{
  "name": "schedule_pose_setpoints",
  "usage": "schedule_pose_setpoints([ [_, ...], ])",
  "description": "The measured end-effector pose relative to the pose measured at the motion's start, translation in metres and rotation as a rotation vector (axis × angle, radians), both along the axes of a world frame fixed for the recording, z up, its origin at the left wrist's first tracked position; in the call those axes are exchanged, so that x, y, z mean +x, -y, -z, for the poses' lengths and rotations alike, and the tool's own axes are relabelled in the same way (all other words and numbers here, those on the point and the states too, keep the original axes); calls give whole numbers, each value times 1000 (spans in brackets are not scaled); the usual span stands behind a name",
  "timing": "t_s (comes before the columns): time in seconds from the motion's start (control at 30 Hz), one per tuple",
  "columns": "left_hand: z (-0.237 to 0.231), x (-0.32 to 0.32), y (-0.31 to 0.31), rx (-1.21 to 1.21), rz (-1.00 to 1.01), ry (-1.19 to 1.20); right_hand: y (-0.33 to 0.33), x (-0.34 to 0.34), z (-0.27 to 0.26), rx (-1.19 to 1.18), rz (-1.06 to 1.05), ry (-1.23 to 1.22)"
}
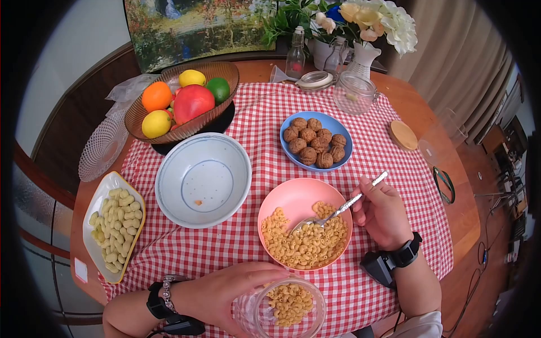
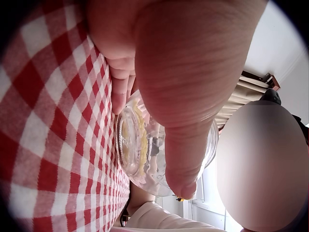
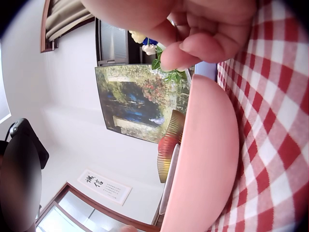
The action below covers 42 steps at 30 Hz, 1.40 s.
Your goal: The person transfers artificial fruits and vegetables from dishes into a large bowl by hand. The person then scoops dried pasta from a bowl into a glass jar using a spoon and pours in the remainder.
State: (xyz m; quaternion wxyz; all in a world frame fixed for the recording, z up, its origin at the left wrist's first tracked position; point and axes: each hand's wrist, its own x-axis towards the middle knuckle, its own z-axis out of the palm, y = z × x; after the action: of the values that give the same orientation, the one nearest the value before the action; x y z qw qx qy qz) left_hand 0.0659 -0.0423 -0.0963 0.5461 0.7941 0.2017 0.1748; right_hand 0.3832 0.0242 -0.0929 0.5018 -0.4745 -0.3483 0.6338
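Note:
My right hand (image 1: 383, 211) grips the patterned handle of a metal spoon (image 1: 350, 201), whose bowl end rests in small ring-shaped pasta (image 1: 304, 245). That pasta fills the near part of a pink bowl (image 1: 280, 197). In the right wrist view the pink bowl (image 3: 207, 154) stands beside the right hand (image 3: 203, 38). At the table's near side, my left hand (image 1: 220, 293) holds a clear glass jar (image 1: 320, 312) with some of the same pasta inside. The left wrist view shows the left hand's thumb and fingers (image 2: 120, 89) around the glass jar (image 2: 154, 169), which stands on the checked cloth.
A blue-and-white bowl (image 1: 236, 169) with small crumbs lies left of the pink bowl. Walnuts sit on a blue plate (image 1: 346, 152), peanuts on a white dish (image 1: 93, 219). A fruit bowl (image 1: 132, 121), an open clip-top jar (image 1: 352, 98) and a wooden lid (image 1: 403, 135) stand farther back.

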Motion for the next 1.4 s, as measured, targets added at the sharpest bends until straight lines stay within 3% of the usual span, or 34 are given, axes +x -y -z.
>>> schedule_pose_setpoints([
  [0.57,0,0,0,22,-3,10,7,1,-11,51,16,-170],
  [0.77,1,-3,2,76,-31,17,19,-4,-21,180,-110,-293],
  [0.83,-1,0,-1,-24,28,-26,24,-7,-25,193,-181,-343],
  [1.17,4,-2,3,37,-20,57,34,-5,-22,291,-505,-341],
  [1.4,3,0,2,8,-8,73,35,-5,-18,301,-512,-365],
])
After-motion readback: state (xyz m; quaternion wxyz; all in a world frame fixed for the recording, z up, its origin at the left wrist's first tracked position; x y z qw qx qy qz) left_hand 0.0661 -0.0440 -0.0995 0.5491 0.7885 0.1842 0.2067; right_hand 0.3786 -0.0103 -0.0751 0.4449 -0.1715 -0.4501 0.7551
